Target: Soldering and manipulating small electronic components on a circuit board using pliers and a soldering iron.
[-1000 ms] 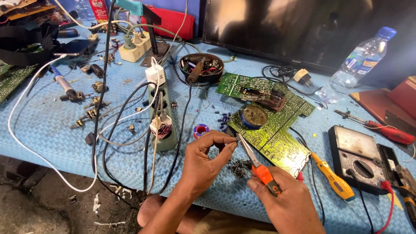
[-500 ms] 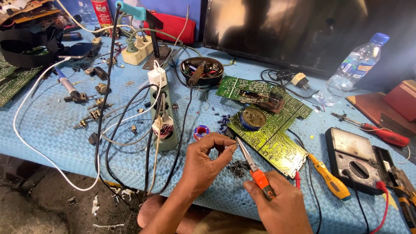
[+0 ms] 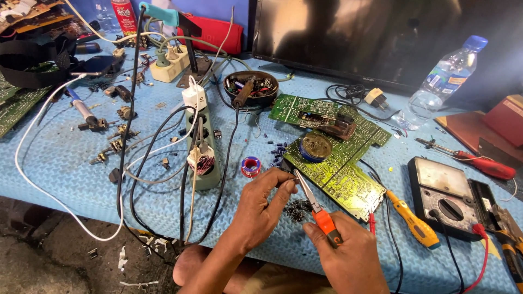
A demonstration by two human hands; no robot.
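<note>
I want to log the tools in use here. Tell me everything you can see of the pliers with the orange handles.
The pliers are slim needle-nose ones with long, bare grey metal jaws tapering to a fine point and orange, seemingly plastic-coated grips. The right hand wraps the grips, hiding most of them. The tool tilts up and to the left above the blue mat, just off the green circuit board. Its tip meets the fingertips of the left hand; whatever tiny part is pinched there is too small to tell.

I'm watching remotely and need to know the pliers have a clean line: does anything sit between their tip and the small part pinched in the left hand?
Nothing visible does. The pliers in the right hand point straight at the left hand's fingertips, tip right beside them. The pinched part is too small to make out. The green circuit board lies just behind.
</note>
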